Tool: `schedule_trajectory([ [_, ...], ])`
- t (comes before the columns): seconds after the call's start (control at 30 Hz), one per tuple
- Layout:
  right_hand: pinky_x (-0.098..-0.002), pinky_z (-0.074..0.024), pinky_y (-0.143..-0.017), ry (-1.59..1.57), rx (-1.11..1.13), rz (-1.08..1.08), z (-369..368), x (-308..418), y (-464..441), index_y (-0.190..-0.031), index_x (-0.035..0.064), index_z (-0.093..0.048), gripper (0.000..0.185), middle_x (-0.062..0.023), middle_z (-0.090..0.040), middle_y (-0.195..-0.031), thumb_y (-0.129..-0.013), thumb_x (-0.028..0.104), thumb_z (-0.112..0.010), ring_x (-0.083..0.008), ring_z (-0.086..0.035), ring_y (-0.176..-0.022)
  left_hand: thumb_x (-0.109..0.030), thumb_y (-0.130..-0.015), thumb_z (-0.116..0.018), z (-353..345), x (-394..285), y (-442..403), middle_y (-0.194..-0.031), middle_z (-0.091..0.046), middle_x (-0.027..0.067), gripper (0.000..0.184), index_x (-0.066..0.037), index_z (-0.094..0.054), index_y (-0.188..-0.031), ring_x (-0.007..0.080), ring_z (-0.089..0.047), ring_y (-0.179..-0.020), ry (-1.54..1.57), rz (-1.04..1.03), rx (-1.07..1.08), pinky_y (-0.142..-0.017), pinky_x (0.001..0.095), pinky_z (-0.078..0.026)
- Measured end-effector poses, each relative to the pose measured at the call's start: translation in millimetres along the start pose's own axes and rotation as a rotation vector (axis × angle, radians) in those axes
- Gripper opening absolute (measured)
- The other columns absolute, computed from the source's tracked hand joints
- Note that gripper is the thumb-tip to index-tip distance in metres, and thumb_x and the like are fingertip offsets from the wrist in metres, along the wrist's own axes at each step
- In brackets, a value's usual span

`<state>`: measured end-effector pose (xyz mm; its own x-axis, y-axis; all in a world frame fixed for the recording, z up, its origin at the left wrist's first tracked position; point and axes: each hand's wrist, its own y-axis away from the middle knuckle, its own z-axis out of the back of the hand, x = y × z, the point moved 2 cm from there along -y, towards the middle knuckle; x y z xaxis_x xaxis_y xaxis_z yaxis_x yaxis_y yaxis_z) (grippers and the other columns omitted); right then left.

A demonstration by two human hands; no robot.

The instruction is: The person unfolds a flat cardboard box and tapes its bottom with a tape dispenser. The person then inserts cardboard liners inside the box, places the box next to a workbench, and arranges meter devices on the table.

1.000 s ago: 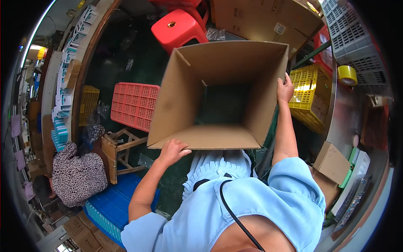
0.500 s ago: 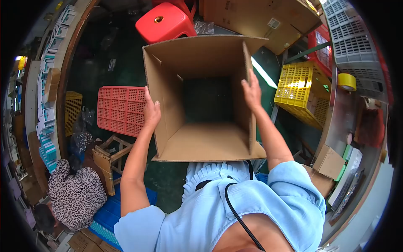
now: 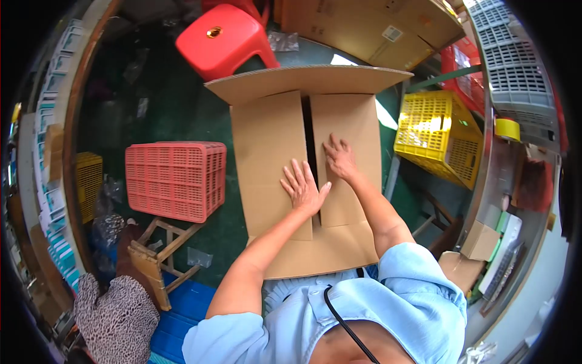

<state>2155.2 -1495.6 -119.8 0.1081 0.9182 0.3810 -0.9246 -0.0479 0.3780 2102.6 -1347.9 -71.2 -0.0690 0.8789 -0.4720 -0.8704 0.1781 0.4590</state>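
In front of my body is a brown cardboard box point(image 3: 267, 139). Its two side flaps are folded inward, with a dark narrow gap between them. The far flap and the near flap stick outward. My left hand point(image 3: 305, 191) lies flat on the left side flap with fingers spread, its thumb reaching across the gap. On the right side flap rests my right hand point(image 3: 341, 156), fingers apart and pressing down. Neither hand holds anything.
A red plastic stool point(image 3: 225, 39) stands beyond the box. A pink crate point(image 3: 173, 182) and a wooden stool point(image 3: 160, 261) are to the left, near a person in a spotted garment point(image 3: 115, 318). On the right are a yellow crate point(image 3: 424, 130) and a tape roll point(image 3: 507, 129).
Both hands have left the box's outer sides and moved inward onto the side flaps. Those flaps went from upright to folded in, covering the opening.
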Motion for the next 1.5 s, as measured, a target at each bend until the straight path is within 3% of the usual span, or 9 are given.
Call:
schedule_trajectory([
  [0.17, -0.0378, -0.0375, -0.092, -0.259, 0.091, 0.155, 62, 6, -1, -0.111, 0.0113, -0.053, 0.042, -0.0089, -0.047, -0.121, -0.07, 0.009, -0.054, -0.0324, -0.044, -0.109, -0.053, -0.072, -0.056, -32, 3, -23, -0.14, 0.011, 0.0173, 0.093, -0.012, -0.002, -0.137, 0.0438, 0.009, -0.126, -0.179, 0.086, 0.089, -0.097, 0.0602, 0.003],
  [0.37, -0.0369, -0.0388, -0.089, 0.3, -0.884, 0.524, 250, 74, -59, -0.118, 0.016, -0.048, 0.054, -0.0071, -0.052, -0.115, -0.07, 0.033, -0.064, -0.0295, -0.047, -0.107, -0.056, -0.07, -0.057, -45, 10, -32, -0.141, 0.011, 0.0116, 0.094, -0.019, -0.002, -0.137, 0.0382, 0.01, -0.128, -0.228, 0.155, 0.101, -0.1, 0.0566, 0.004],
  [0.47, -0.037, -0.0475, -0.069, 0.318, -0.143, 0.358, 224, 49, -87, -0.113, 0.0203, -0.052, 0.046, -0.0102, -0.062, -0.086, -0.071, 0.034, -0.062, -0.0279, -0.059, -0.078, -0.056, -0.069, -0.057, -46, 12, -32, -0.142, 0.01, 0.0114, 0.095, -0.019, -0.002, -0.137, 0.0381, 0.01, -0.128, -0.24, 0.158, 0.096, -0.1, 0.0562, 0.004],
  [0.57, -0.0386, -0.0479, -0.06, 0.199, -0.167, 0.504, 188, 36, -42, -0.106, 0.0159, -0.055, 0.039, -0.0089, -0.061, -0.081, -0.068, 0.022, -0.06, -0.0261, -0.059, -0.075, -0.057, -0.068, -0.058, -43, 12, -37, -0.142, 0.01, 0.0114, 0.097, -0.019, -0.001, -0.137, 0.0379, 0.011, -0.128, -0.216, 0.193, 0.135, -0.1, 0.0559, 0.004],
  [0.73, -0.0467, -0.0378, -0.088, 0.436, 0.085, 0.534, 48, -26, 30, -0.128, 0.0145, -0.034, 0.065, -0.0058, -0.027, -0.135, -0.072, 0.035, -0.06, -0.0322, -0.031, -0.119, -0.057, -0.067, -0.057, -26, 5, -25, -0.141, -0.006, 0.0154, 0.095, -0.011, -0.011, -0.136, 0.0366, 0.001, -0.129, -0.111, 0.066, 0.345, -0.099, 0.0582, 0.003],
  [0.9, -0.0489, -0.0306, -0.092, 0.334, 0.112, 0.458, 31, -35, 25, -0.129, 0.0148, -0.034, 0.054, -0.0015, -0.023, -0.138, -0.08, 0.033, -0.048, -0.0304, -0.026, -0.123, -0.04, -0.061, -0.069, 60, -28, 119, -0.139, -0.017, 0.014, 0.093, -0.015, -0.019, -0.135, 0.0343, -0.014, -0.128, -0.005, -0.5, 1.104, -0.099, 0.0557, -0.012],
  [1.17, -0.0383, -0.0408, -0.087, 0.217, 0.264, 0.524, 27, -41, -3, -0.109, 0.0142, -0.053, 0.033, -0.0019, -0.037, -0.131, -0.085, 0.029, -0.036, -0.0319, -0.038, -0.117, -0.022, -0.053, -0.074, 91, -18, 76, -0.083, -0.059, 0.0123, 0.047, -0.007, -0.057, -0.094, 0.0256, -0.058, -0.077, -0.283, -0.674, 0.348, -0.067, 0.0343, -0.047],
  [1.37, -0.038, -0.0383, -0.091, -0.077, 0.352, 0.441, 59, -46, 3, -0.108, 0.0119, -0.056, 0.031, -0.0054, -0.041, -0.128, -0.083, 0.022, -0.04, -0.0299, -0.039, -0.116, -0.051, -0.07, -0.057, 30, 17, -56, -0.143, -0.005, 0.0041, 0.082, -0.018, -0.019, -0.135, 0.0315, -0.003, -0.13, -0.617, -0.295, 0.122, -0.099, 0.0598, -0.005],
  [1.5, -0.0329, -0.0466, -0.069, -0.66, -0.696, 0.157, 173, -125, 56, -0.099, 0.007, -0.059, 0.025, -0.0109, -0.061, -0.093, -0.076, 0.016, -0.053, -0.0252, -0.059, -0.08, -0.044, -0.078, -0.05, 16, 23, -57, -0.143, -0.001, 0.0035, 0.071, -0.021, -0.017, -0.136, 0.0298, 0.0, -0.131, -0.611, -0.218, 0.088, -0.098, 0.0598, -0.004],
])
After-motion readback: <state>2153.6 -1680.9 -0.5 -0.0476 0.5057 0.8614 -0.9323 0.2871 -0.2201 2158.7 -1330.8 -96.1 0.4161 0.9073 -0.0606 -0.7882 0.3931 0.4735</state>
